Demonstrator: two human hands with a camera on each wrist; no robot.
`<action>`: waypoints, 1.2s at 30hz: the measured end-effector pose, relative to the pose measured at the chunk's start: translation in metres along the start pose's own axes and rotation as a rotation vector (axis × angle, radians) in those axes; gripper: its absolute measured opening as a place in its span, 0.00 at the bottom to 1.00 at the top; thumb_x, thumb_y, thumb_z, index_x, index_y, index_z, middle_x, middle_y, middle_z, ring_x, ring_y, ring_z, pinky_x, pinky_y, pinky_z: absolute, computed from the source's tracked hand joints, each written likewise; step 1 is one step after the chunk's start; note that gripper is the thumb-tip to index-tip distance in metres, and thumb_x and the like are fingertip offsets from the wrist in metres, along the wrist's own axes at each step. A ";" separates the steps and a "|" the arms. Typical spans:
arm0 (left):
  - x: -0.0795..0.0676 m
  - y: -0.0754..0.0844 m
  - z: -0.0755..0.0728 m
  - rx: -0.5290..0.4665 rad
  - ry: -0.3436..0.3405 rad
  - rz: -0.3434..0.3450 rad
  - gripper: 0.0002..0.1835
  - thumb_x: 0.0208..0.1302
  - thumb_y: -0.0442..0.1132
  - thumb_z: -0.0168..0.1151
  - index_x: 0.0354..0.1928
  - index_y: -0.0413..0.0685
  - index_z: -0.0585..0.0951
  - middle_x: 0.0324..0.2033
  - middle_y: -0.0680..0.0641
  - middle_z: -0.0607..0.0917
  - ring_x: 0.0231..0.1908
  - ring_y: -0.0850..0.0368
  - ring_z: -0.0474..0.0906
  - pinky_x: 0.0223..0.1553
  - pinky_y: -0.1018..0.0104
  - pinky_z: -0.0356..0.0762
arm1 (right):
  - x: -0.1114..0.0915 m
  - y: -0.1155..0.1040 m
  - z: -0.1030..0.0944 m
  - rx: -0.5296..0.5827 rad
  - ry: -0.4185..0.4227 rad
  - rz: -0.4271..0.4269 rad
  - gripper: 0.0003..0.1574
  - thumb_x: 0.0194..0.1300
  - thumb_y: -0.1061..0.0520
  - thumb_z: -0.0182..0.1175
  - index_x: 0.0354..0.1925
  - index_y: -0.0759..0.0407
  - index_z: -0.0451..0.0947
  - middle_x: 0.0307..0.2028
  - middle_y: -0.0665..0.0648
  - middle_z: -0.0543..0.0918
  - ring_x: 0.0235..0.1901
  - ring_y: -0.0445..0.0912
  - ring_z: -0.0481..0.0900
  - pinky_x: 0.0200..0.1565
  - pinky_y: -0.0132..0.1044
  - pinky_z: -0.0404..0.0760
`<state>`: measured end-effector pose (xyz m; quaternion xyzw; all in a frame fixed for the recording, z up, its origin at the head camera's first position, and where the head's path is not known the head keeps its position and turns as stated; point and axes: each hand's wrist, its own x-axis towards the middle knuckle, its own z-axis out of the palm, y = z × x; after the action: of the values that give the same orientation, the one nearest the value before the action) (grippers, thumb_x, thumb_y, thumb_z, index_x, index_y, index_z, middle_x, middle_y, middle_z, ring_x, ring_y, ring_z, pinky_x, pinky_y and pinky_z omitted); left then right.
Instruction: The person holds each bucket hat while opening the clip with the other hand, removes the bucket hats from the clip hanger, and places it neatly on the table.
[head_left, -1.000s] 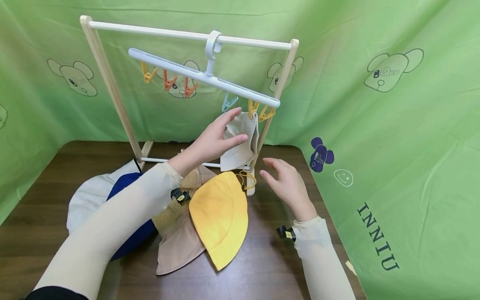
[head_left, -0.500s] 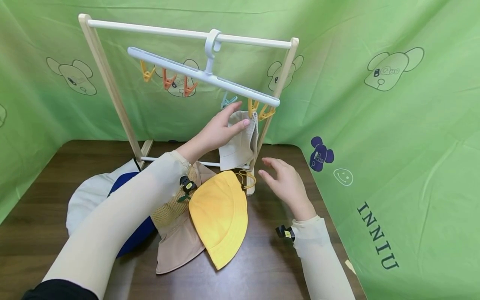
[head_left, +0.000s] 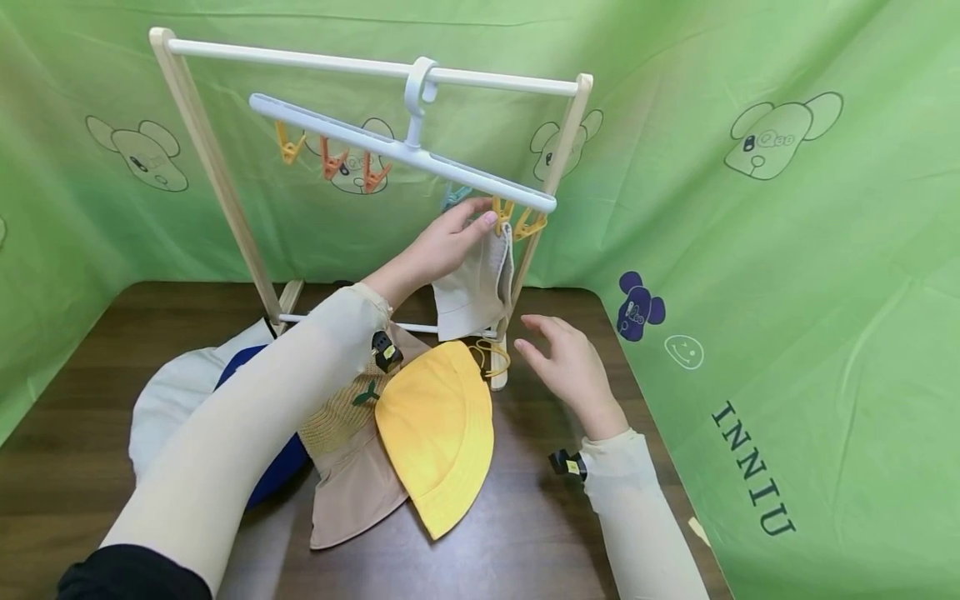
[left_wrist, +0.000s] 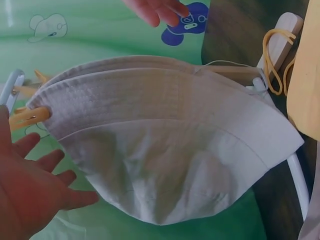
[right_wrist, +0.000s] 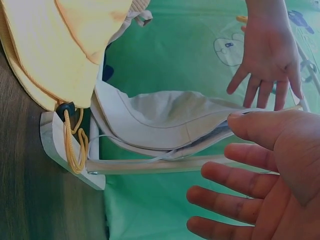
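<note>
A cream bucket hat (head_left: 468, 292) hangs by its brim edge from a yellow clip (head_left: 502, 214) near the right end of a pale blue hanger (head_left: 337, 133). Just left of that clip is my left hand (head_left: 442, 247), its fingers spread and holding nothing. In the left wrist view the same clip (left_wrist: 31, 118) bites the hat's (left_wrist: 150, 150) corner, close above the fingertips. My right hand (head_left: 570, 367) hovers right of the hat, relaxed, with nothing in it. A blue clip (head_left: 455, 196) shows partly behind the left fingers.
The hanger hooks over the white rail (head_left: 300, 58) of a wooden stand. On the table (head_left: 525, 517) lie a yellow hat (head_left: 438, 433) with a cord, a tan hat (head_left: 356, 492), a blue hat (head_left: 281, 475) and a whitish hat (head_left: 172, 408). A green cloth (head_left: 825, 333) surrounds the table.
My left hand has moved up and slightly right, from in front of the hat toward the yellow clip. My right hand has stayed about where it was.
</note>
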<state>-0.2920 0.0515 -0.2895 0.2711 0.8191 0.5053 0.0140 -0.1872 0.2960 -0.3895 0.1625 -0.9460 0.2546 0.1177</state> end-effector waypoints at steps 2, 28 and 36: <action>0.002 -0.001 0.001 -0.023 -0.001 0.002 0.33 0.82 0.57 0.41 0.79 0.46 0.60 0.76 0.44 0.65 0.76 0.51 0.59 0.76 0.59 0.58 | 0.000 0.000 0.000 0.000 0.000 0.002 0.29 0.72 0.44 0.63 0.65 0.54 0.77 0.58 0.57 0.84 0.58 0.54 0.82 0.57 0.55 0.79; 0.027 -0.007 -0.006 -0.104 -0.143 0.025 0.30 0.81 0.53 0.49 0.77 0.48 0.64 0.74 0.46 0.69 0.75 0.52 0.62 0.75 0.57 0.59 | 0.000 0.004 0.005 0.004 -0.010 -0.027 0.27 0.73 0.45 0.63 0.65 0.54 0.78 0.58 0.57 0.84 0.59 0.54 0.81 0.59 0.54 0.78; 0.031 -0.002 -0.006 -0.073 -0.170 0.031 0.29 0.80 0.54 0.49 0.75 0.47 0.66 0.70 0.44 0.71 0.71 0.51 0.66 0.72 0.55 0.64 | 0.000 0.004 0.005 0.006 -0.024 -0.032 0.27 0.73 0.46 0.63 0.65 0.55 0.78 0.59 0.58 0.84 0.60 0.54 0.81 0.61 0.54 0.78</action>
<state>-0.3208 0.0599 -0.2808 0.3248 0.7917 0.5102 0.0857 -0.1893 0.2969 -0.3962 0.1810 -0.9439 0.2533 0.1100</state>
